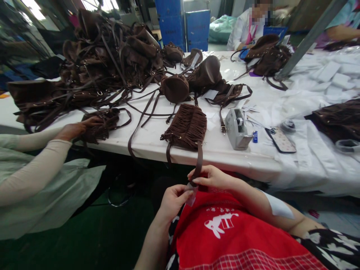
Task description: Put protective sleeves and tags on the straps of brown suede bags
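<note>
A dark brown fringed bag (187, 127) rests at the front of the white table, its strap (199, 157) hanging over the edge toward me. My right hand (209, 176) pinches this strap close to its lower end. Just below, my left hand (174, 200) is closed on a small piece of clear plastic film (191, 195) at the strap's end. The fingertips of both hands almost meet there. Whether the film is wrapped around the strap or only lies against it, I cannot tell.
A large heap of brown bags (112, 60) covers the table's left and back. A grey tape dispenser (237, 129), a phone (280, 140) and white packets (329, 71) are to the right. On the left, a co-worker's hand (74, 129) handles another bag (98, 125). A metal pole (312, 39) slants down.
</note>
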`<action>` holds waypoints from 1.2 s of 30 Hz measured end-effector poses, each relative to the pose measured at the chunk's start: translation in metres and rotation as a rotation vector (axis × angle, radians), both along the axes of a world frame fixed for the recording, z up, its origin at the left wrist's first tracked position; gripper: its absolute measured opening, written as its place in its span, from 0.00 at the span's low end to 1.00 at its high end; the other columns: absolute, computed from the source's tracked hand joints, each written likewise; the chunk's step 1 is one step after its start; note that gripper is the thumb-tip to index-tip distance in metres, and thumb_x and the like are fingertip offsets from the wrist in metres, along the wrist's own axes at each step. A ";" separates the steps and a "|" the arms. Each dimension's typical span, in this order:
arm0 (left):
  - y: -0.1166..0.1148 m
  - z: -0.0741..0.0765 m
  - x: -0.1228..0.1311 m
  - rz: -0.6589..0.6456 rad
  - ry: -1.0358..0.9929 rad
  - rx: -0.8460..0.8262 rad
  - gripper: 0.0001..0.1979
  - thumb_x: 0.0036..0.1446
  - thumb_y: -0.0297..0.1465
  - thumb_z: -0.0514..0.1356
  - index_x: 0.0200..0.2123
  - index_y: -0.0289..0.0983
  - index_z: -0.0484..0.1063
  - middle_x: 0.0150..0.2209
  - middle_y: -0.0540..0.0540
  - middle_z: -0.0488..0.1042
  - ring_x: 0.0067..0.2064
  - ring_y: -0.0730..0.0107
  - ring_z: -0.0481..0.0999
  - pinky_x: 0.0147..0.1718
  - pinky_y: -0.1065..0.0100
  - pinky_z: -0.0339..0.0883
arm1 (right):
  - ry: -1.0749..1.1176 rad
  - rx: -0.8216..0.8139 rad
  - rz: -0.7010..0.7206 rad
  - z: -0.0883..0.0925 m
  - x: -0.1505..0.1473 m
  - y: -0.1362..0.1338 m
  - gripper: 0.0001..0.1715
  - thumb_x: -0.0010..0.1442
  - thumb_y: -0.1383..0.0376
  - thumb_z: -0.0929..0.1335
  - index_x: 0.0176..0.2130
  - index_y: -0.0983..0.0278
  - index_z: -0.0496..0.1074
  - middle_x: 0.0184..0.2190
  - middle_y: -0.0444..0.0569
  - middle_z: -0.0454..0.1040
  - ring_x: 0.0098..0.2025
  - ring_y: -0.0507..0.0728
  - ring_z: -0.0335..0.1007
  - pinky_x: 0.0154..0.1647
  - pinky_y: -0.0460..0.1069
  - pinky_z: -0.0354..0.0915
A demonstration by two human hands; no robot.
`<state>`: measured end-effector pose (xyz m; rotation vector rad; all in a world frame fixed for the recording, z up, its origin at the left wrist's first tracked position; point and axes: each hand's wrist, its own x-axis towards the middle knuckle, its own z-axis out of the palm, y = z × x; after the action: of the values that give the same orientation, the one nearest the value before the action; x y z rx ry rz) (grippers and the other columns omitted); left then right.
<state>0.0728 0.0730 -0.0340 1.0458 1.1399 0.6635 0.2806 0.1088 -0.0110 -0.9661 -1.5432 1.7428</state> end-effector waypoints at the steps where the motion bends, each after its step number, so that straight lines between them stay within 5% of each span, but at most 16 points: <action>1: 0.000 -0.001 0.000 -0.007 0.008 0.003 0.11 0.48 0.36 0.67 0.31 0.34 0.80 0.30 0.44 0.80 0.31 0.67 0.75 0.32 0.70 0.66 | 0.002 -0.005 -0.010 -0.001 0.001 0.000 0.23 0.57 0.53 0.69 0.44 0.67 0.75 0.39 0.52 0.78 0.40 0.56 0.74 0.45 0.52 0.69; 13: 0.003 -0.002 0.008 0.029 -0.065 -0.022 0.14 0.45 0.37 0.69 0.32 0.33 0.80 0.30 0.43 0.81 0.31 0.65 0.76 0.32 0.68 0.67 | -0.047 0.007 -0.048 -0.010 -0.001 0.001 0.26 0.55 0.49 0.70 0.44 0.67 0.77 0.37 0.52 0.79 0.37 0.56 0.74 0.41 0.51 0.70; 19: 0.005 -0.009 0.018 0.077 -0.148 -0.084 0.17 0.46 0.40 0.68 0.34 0.33 0.80 0.31 0.42 0.81 0.31 0.65 0.77 0.35 0.67 0.69 | 0.050 -0.106 -0.246 -0.018 -0.003 0.010 0.34 0.57 0.42 0.63 0.41 0.67 0.78 0.35 0.54 0.79 0.38 0.57 0.74 0.42 0.52 0.67; 25: 0.010 -0.010 0.029 0.086 -0.168 -0.094 0.19 0.46 0.43 0.67 0.33 0.32 0.80 0.27 0.43 0.80 0.28 0.67 0.75 0.31 0.67 0.68 | 0.069 -0.130 -0.307 -0.018 -0.001 0.014 0.31 0.54 0.43 0.67 0.37 0.66 0.79 0.35 0.53 0.79 0.37 0.57 0.74 0.43 0.53 0.67; 33: 0.009 -0.016 0.036 0.131 0.090 0.256 0.18 0.55 0.44 0.59 0.27 0.35 0.79 0.26 0.46 0.79 0.28 0.65 0.75 0.31 0.68 0.67 | 0.056 -0.098 -0.297 -0.024 0.001 0.013 0.31 0.54 0.43 0.67 0.39 0.66 0.80 0.37 0.54 0.79 0.39 0.58 0.74 0.46 0.54 0.66; 36: 0.009 -0.013 0.040 0.178 0.118 0.257 0.18 0.55 0.44 0.59 0.24 0.36 0.77 0.21 0.48 0.76 0.24 0.68 0.73 0.26 0.70 0.65 | 0.052 -0.101 -0.290 -0.023 0.000 0.013 0.31 0.53 0.42 0.68 0.39 0.66 0.80 0.37 0.54 0.79 0.39 0.58 0.74 0.48 0.55 0.65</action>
<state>0.1129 0.0820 -0.0469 1.2223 1.2835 0.9173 0.2808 0.1216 -0.0342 -1.1240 -1.2229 1.6370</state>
